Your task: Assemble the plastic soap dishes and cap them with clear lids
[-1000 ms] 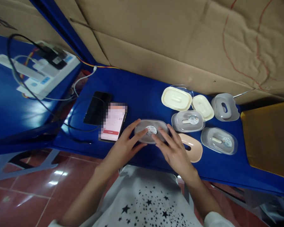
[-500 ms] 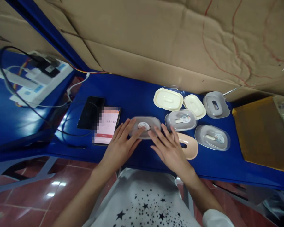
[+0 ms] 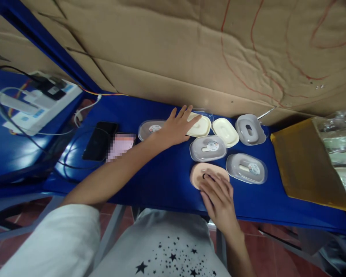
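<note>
My left hand (image 3: 180, 125) reaches to the back of the table, fingers spread over the left end of a cream oval lid (image 3: 200, 125). On a peach oval piece (image 3: 197, 175) near the front edge rests my right hand (image 3: 219, 194), its fingers loosely apart and partly covering it. A labelled grey case (image 3: 147, 129) lies left of my left hand, partly behind my forearm. Between the hands is another grey case with a label (image 3: 208, 148). A second cream piece (image 3: 225, 132) sits right of the first.
Right of these are a labelled grey case (image 3: 246, 168) and an open grey base (image 3: 250, 130). A brown box (image 3: 305, 161) with wrapped pieces stands at the right. Two phones, one dark (image 3: 99, 140), lie left; a power strip (image 3: 43, 104) with cables is beyond. Cardboard (image 3: 161, 50) rises behind.
My left hand has left the labelled grey case and reached right to the cream lid. That case now lies farther back and left. My right hand has moved down onto the peach piece.
</note>
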The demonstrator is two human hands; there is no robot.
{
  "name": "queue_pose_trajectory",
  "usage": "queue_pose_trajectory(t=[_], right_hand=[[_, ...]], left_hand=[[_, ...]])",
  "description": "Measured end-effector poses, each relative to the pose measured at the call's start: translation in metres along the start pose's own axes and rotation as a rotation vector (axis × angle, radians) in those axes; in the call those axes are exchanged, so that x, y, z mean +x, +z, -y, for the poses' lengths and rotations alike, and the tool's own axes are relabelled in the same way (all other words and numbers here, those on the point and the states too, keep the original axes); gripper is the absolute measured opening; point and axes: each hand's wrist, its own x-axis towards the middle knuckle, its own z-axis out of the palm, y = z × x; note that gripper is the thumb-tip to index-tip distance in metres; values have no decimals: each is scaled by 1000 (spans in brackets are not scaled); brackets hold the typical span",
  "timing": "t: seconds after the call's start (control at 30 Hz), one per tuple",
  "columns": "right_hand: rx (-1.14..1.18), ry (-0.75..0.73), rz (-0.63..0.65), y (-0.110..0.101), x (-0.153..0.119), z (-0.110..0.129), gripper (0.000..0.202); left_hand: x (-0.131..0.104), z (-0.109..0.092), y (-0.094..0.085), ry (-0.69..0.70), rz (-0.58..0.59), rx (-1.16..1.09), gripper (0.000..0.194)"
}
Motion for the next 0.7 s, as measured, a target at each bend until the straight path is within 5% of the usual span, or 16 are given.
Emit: queue_pose_trajectory(t=[0.17,0.37,0.5,0.57,0.7], right_hand=[[21,15,26,-1,-8,2,55],[5,-8,7,-6,-6,-10,47],[13,-7,1,-8,-1,-14,51],[26,2,-10,-8,0,-13,56],[66,-47,1,-10,12,-9,62]], left_hand=[[34,1,2,-25,83,-26,87],[21,7,-10,-53,62,-111,61],[-32,1,-33,-57,-141,-308,38],[-71,-9,-40,-176,-201,-412,34],[-144,-27,-26,-383,-9,-696,36]])
